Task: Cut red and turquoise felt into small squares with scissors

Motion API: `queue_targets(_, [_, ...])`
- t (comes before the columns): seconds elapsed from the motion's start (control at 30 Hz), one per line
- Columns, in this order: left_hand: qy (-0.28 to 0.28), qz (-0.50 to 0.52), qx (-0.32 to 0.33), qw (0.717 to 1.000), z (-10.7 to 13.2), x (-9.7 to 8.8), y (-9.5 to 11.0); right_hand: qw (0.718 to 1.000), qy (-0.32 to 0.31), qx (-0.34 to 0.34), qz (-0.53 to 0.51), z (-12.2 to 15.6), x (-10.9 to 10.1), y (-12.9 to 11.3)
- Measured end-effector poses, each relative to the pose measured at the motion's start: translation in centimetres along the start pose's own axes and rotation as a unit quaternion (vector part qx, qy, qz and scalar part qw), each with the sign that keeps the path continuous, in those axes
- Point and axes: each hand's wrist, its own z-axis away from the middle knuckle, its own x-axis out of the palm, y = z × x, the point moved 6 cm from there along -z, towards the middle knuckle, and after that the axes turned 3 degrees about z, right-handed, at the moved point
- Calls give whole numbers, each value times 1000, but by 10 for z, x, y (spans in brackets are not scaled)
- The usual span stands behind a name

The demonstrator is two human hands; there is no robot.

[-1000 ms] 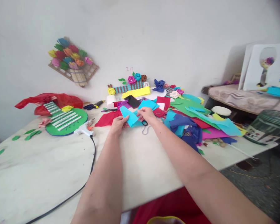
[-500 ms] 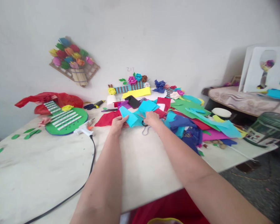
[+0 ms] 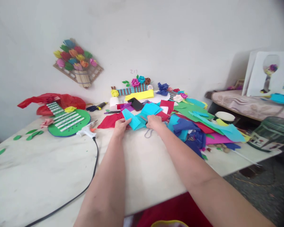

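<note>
My left hand [image 3: 121, 126] pinches the left edge of a folded light-blue paper [image 3: 134, 122] between thumb and fingers, just over the table. In my right hand [image 3: 155, 121] is a pair of scissors, its blades [image 3: 144, 119] pointing left against the blue paper. Most of the handle is hidden by the fingers. Behind the hands lies another light-blue sheet [image 3: 150, 109], close to a black phone [image 3: 135, 104]. Red paper [image 3: 109, 121] spreads out to the left of my left hand.
On the left are a white glue gun [image 3: 86, 130] with a black cord and a green guitar-shaped craft [image 3: 82, 117]. Coloured paper scraps [image 3: 191, 110] pile up on the right, near a glass jar [image 3: 267, 134]. Black-and-yellow pliers [image 3: 100, 106] lie behind.
The whole view has shifted slightly. My hands, the scissors and the blue paper keep nearly the same places, with the paper tilted a little differently.
</note>
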Motion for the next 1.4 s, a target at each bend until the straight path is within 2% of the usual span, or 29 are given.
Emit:
queue_targets(0.17, [-1, -1, 7, 1000, 0, -1, 0, 1000, 25, 4, 4, 3, -8, 3])
queue_targets(0.33, [-13, 0, 11, 1000, -2, -1, -2, 999, 20, 28, -20, 0, -13, 18])
queue_targets(0.43, [-14, 1, 10, 1000, -3, -2, -3, 996, 34, 29, -76, -5, -13, 25])
queue_targets(0.5, [-13, 8, 8, 1000, -3, -2, -3, 985, 31, 16, -170, -8, -10, 26])
queue_targets(0.57, [-13, 18, 8, 1000, -3, -3, -3, 952, 1, -1, -305, -10, -2, 23])
queue_targets(0.67, [-14, 28, 8, 999, -2, -3, -2, 883, -52, -27, -466, -9, 8, 14])
queue_targets(0.83, [0, 44, 11, 999, -1, -4, -1, 815, -80, -83, -568, -3, 11, 4])
queue_targets(0.93, [9, 54, 14, 998, 0, -5, 1, 790, -102, -104, -596, 0, 12, -1])
queue_targets(1.07, [8, 67, 17, 998, 0, -5, 1, 791, -114, -118, -589, 3, 12, -5])
queue_targets(1.2, [14, 79, 15, 997, 0, -6, 1, 801, -116, -172, -561, 3, 11, -7])
queue_targets(1.4, [23, 99, 19, 995, 1, -8, 3, 818, -93, -160, -544, -3, 17, 1])
